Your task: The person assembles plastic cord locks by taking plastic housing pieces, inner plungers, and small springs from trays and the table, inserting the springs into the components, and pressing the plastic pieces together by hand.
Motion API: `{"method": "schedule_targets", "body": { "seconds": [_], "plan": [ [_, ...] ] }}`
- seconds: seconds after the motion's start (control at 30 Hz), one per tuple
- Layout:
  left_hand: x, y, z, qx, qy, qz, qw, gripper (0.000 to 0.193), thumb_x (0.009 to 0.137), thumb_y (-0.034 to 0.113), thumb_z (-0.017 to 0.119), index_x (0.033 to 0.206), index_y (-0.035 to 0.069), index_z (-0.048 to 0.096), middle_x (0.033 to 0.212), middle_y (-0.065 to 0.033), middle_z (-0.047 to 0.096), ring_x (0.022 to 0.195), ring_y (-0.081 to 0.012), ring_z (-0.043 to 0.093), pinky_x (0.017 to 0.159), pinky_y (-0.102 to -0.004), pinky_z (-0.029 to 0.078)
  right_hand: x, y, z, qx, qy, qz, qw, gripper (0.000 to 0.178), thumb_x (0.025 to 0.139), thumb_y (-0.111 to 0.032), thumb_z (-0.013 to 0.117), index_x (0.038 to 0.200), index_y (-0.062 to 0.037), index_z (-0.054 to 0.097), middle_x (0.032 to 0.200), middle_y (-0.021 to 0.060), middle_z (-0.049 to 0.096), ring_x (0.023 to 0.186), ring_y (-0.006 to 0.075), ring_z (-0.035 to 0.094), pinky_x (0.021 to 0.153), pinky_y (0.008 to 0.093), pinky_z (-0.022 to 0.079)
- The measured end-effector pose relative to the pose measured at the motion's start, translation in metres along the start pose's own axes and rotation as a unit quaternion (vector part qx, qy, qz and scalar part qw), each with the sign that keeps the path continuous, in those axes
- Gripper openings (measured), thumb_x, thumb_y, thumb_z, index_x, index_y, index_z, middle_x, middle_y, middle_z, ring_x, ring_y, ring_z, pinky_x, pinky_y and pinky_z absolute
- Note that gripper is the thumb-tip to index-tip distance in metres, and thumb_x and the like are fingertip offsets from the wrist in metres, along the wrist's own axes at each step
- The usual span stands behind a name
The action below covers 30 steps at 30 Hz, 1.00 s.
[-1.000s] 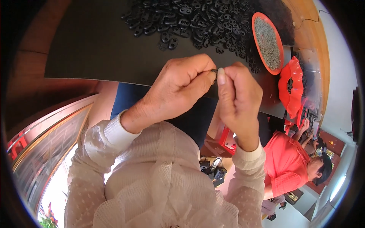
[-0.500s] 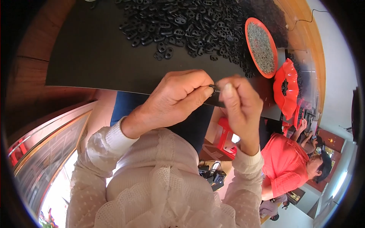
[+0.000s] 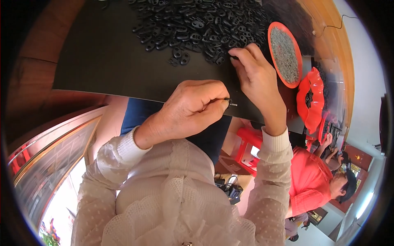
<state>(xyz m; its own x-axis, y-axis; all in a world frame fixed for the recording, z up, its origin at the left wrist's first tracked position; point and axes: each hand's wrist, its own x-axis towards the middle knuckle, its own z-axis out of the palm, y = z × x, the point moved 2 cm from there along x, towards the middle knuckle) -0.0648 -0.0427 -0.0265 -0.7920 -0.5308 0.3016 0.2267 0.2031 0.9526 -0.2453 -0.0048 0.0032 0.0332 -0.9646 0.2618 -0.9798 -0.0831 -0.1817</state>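
My left hand [image 3: 191, 107] is closed, pinching a small black plastic piece [image 3: 227, 100] between thumb and forefinger. A thin metal spring [image 3: 233, 105] sticks out of it to the right; the rest of the piece is hidden in my fingers. My right hand [image 3: 256, 71] is at the near right edge of a heap of black cord-lock pieces [image 3: 193, 24], small ovals with two holes. Its thumb and forefinger are bent nearly together around a dark piece, which is mostly hidden. Both hands are over the dark tabletop [image 3: 119, 61].
An orange-red dish [image 3: 301, 67] full of small metal springs [image 3: 286, 55] stands right of the heap. Beside it is a red wavy-edged bowl [image 3: 315, 92] with black pieces inside. On the right sits a person in a red shirt [image 3: 310, 176]. A red stool [image 3: 245, 149] stands below the table.
My right hand has left the spring by my left hand and moved up to the heap's edge. My left hand stays nearly in place, still holding the small black piece with its spring.
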Motion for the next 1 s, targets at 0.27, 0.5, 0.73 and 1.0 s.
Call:
{"method": "schedule_targets", "body": {
  "seconds": [0.27,0.5,0.73,1.0],
  "plan": [
    [0.003,-0.001,-0.002,-0.013,-0.014,-0.008,1.0,0.004,0.083,-0.004,0.055,0.079,-0.002,0.054,0.067,-0.0039,0.048,0.054,-0.009,0.044,0.049,-0.0266,0.034,-0.02,0.023,-0.014,0.073,0.003,0.052,0.996,0.017,0.086,0.003,0.059,0.102,-0.0019,0.061,0.088,0.0112,0.055,0.072,0.0261,0.057,0.065,0.0322,0.046],
    [0.002,0.001,0.001,-0.004,-0.014,-0.026,1.0,0.004,0.083,-0.004,0.053,0.08,-0.002,0.054,0.067,-0.0041,0.049,0.055,-0.0093,0.044,0.049,-0.0265,0.035,-0.008,0.018,-0.007,0.092,0.011,0.012,0.996,0.017,0.083,-0.002,0.061,0.1,-0.0055,0.062,0.09,0.0112,0.058,0.074,0.0329,0.061,0.062,0.0405,0.048],
    [0.004,0.001,-0.001,-0.002,-0.014,-0.012,1.0,0.004,0.083,-0.003,0.053,0.08,-0.001,0.054,0.067,-0.0047,0.049,0.056,-0.0103,0.046,0.05,-0.027,0.035,-0.005,0.02,-0.01,0.052,-0.021,-0.009,0.998,0.019,0.082,-0.003,0.062,0.101,-0.007,0.063,0.09,0.01,0.058,0.072,0.0322,0.061,0.06,0.0402,0.049],
    [0.004,0.0,-0.002,0.005,-0.015,-0.012,1.0,0.003,0.084,-0.003,0.054,0.081,-0.002,0.054,0.067,-0.005,0.049,0.056,-0.0114,0.046,0.051,-0.0279,0.036,0.011,0.003,-0.002,0.007,-0.038,-0.006,0.999,0.015,0.081,-0.009,0.065,0.091,-0.002,0.057,0.09,0.012,0.058,0.072,0.034,0.062,0.059,0.0416,0.051]
  ]
}}
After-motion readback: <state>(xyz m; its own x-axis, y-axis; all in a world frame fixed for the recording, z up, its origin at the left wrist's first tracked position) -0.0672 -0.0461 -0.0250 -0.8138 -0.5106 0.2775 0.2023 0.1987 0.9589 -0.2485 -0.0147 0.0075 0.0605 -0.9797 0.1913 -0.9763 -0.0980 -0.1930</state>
